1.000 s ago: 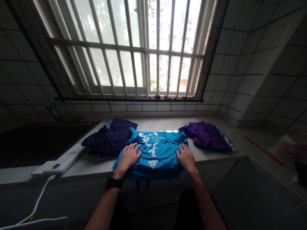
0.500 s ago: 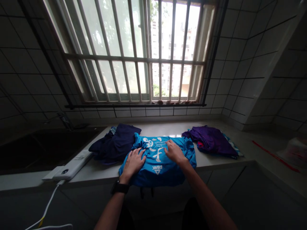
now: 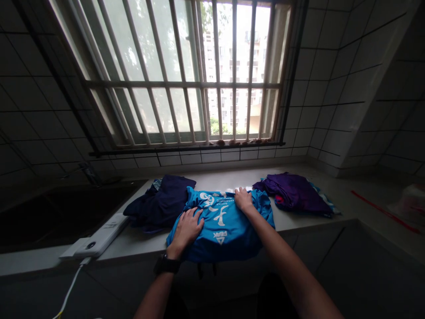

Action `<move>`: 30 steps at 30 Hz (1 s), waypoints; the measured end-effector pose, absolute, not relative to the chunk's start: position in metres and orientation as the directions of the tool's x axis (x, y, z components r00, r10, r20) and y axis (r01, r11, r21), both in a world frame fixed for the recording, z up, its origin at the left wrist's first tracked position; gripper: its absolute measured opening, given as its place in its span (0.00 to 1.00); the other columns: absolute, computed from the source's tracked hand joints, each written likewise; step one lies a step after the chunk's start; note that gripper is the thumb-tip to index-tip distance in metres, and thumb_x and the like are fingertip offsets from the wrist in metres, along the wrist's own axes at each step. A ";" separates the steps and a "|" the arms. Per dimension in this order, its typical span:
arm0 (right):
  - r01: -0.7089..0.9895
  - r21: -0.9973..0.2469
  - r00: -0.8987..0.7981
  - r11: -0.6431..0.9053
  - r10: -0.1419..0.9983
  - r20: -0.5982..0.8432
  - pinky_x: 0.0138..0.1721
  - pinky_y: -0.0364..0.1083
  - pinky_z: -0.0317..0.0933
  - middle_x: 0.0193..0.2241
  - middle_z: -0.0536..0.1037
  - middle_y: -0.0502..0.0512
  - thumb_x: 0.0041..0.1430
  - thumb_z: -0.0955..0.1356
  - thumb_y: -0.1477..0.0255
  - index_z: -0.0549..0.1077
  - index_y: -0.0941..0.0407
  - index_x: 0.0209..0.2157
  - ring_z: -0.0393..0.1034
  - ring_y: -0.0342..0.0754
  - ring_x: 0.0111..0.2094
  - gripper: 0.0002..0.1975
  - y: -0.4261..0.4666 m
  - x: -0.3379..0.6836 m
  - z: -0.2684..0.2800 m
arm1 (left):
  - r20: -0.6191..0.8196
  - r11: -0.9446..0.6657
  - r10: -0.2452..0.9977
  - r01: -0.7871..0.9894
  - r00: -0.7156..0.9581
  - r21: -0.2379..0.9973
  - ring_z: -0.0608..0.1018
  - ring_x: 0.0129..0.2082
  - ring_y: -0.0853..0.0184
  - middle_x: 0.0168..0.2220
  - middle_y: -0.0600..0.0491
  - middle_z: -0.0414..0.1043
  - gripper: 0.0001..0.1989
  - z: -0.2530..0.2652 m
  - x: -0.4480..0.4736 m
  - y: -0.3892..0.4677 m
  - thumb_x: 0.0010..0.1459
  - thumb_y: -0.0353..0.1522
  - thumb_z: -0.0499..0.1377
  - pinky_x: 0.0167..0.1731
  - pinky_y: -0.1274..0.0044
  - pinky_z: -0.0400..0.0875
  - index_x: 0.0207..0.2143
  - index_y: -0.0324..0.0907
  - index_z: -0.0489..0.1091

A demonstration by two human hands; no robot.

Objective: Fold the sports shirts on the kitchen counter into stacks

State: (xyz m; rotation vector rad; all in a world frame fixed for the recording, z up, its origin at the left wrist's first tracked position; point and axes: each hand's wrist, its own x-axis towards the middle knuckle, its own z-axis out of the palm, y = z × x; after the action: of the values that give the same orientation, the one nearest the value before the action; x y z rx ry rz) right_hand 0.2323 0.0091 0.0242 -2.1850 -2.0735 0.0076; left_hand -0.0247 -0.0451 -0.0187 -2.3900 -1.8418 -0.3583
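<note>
One bright-blue printed fabric shirt (image 3: 230, 226) lies on the glossy white countertop (image 3: 226, 175), between two clothing piles: one dark navy fabric pile (image 3: 171, 199) at left, one purple fabric pile (image 3: 297, 192) at right. Its long axis runs left to right; white lettering (image 3: 220, 215) stands inverted to the wearer; near edge overhangs. Two hands touch it: left hand (image 3: 188, 228) flat, fingers slightly spread; right hand (image 3: 243, 199) at the far edge, fingers bent, grip undeterminable.

The right hand (image 3: 244, 200) covers some lettering on the blue shirt (image 3: 221, 218). The picture's left edge cuts off the dark sink (image 3: 66, 212), its bottom the white cable (image 3: 71, 287). The right-hand bundle (image 3: 411, 201) is indistinct.
</note>
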 end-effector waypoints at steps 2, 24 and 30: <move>0.994 -0.081 0.083 -0.077 0.993 0.081 0.54 0.52 0.67 0.61 0.73 0.73 0.71 0.55 0.81 0.76 0.61 0.58 0.69 0.57 0.61 0.25 0.005 0.239 0.027 | 0.237 -0.300 0.930 0.952 0.279 0.056 0.72 0.66 0.57 0.65 0.45 0.71 0.23 -0.016 -0.023 -0.043 0.70 0.35 0.51 0.68 0.64 0.62 0.63 0.47 0.72; 0.968 -0.200 -0.142 0.154 0.987 0.071 0.59 0.46 0.63 0.62 0.75 0.66 0.70 0.68 0.66 0.70 0.57 0.66 0.72 0.55 0.60 0.26 -0.040 0.296 0.040 | -0.055 -0.202 0.977 0.977 0.206 0.060 0.74 0.60 0.31 0.64 0.25 0.67 0.35 -0.007 0.034 -0.024 0.68 0.51 0.52 0.52 0.50 0.71 0.69 0.42 0.65; 0.896 -0.131 -0.421 0.424 0.906 0.051 0.67 0.51 0.60 0.68 0.69 0.53 0.72 0.64 0.71 0.76 0.49 0.62 0.66 0.55 0.67 0.21 -0.019 0.267 0.025 | -0.105 -0.304 0.943 0.946 0.316 0.116 0.65 0.69 0.39 0.70 0.34 0.61 0.29 -0.004 0.034 -0.010 0.73 0.45 0.46 0.62 0.54 0.64 0.72 0.50 0.61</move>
State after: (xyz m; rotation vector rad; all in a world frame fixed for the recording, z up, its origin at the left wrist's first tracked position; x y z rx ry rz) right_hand 0.2674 -0.0190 0.0254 -1.6227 -2.5532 0.1259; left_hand 0.0336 -0.0097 -0.0035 -2.6704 -1.9342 0.0287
